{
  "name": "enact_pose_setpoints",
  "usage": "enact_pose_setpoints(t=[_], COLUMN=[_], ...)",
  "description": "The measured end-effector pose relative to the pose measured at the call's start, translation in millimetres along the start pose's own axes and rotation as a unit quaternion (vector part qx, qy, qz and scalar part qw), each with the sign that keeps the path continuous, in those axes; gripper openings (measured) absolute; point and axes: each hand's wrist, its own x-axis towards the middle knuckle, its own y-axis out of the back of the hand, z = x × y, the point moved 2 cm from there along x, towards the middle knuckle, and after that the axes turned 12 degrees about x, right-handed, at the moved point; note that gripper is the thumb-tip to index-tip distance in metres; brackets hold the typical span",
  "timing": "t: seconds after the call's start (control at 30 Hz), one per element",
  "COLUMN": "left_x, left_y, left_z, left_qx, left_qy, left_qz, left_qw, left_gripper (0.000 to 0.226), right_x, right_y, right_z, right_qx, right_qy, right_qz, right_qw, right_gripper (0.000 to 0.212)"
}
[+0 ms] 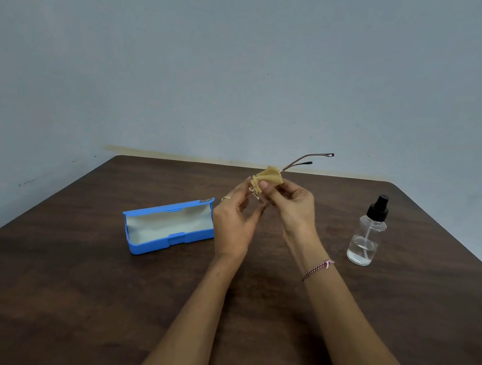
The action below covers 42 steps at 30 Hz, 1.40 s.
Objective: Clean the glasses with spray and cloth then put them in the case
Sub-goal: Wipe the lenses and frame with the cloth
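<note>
Thin metal glasses are held up above the middle of the table, their two temple arms pointing up and to the right. My left hand holds the frame from the left side. My right hand pinches a small tan cloth around a lens, so the lenses are mostly hidden. A blue glasses case lies open on the table to the left of my hands, its pale lining showing. A clear spray bottle with a black pump top stands upright to the right.
The dark brown wooden table reaches to a plain grey-blue wall behind. Its far edge runs just behind my hands, and its right edge slopes down past the bottle.
</note>
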Motion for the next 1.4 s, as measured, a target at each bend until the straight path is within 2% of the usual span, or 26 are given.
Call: enact_pose_setpoints(t=[0.13,0.33,0.57,0.87,1.0,1.1,1.17,1.27,1.4], left_x=[-1,-3,-3,-1,1,1,1,3,3], left_y=[-3,-4,-1,0,1,1,2,2,1], left_z=[-1,0,1,-5,-5,-3,-4,-5,-3], left_qx=[-0.039,-0.066,-0.109,-0.164,-0.177,-0.185,-0.188,-0.192,-0.186], left_qy=[0.032,0.053,0.102,0.161,0.176,0.182,0.184,0.187,0.178], left_qz=[-0.011,-0.028,-0.041,-0.03,-0.022,-0.022,-0.016,-0.014,-0.016], left_qw=[0.999,0.996,0.988,0.973,0.968,0.966,0.965,0.963,0.966], left_gripper=[0.053,0.056,0.058,0.059,0.058,0.058,0.058,0.058,0.055], right_x=[8,10,13,15,14,13,9,-5,-26], right_y=[7,13,21,28,28,30,38,53,57], right_z=[-12,-30,-42,-44,-45,-43,-38,-32,-25], right_qx=[0.079,0.136,0.22,0.272,0.21,0.07,-0.046,-0.179,-0.264], right_qy=[0.038,0.083,0.093,0.105,0.079,0.019,-0.049,-0.174,-0.31], right_qz=[0.049,0.092,0.134,0.16,0.131,0.052,-0.027,-0.131,-0.228], right_qw=[0.995,0.983,0.962,0.943,0.966,0.996,0.997,0.959,0.884], right_gripper=[0.014,0.011,0.009,0.007,0.006,0.007,0.01,0.022,0.026])
